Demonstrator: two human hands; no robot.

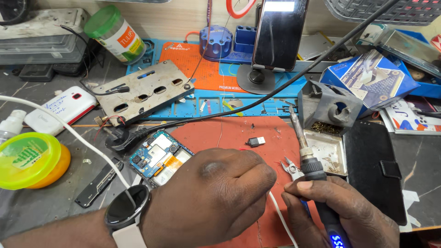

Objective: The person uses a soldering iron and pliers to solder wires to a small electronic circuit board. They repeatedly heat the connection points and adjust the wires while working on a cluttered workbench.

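Observation:
My right hand (342,213) grips a soldering iron (308,158) by its dark handle, with the metal tip pointing up and away over the red mat (239,131). A lit blue display shows at the handle's lower end. My left hand (216,195), with a dark round watch (126,206) on the wrist, is closed in a fist beside the iron and seems to pinch a thin white cable (281,218); what lies under the fingers is hidden. An opened phone (158,156) with its circuit board exposed lies just left of my left hand.
A grey soldering iron stand (328,108) with a tray sits right of the mat, next to a black wallet case (372,167). Small cutters (290,167) lie by the iron. A metal plate (140,92), a phone on a stand (275,36), a yellow-green lid (27,158) and boxes crowd the bench.

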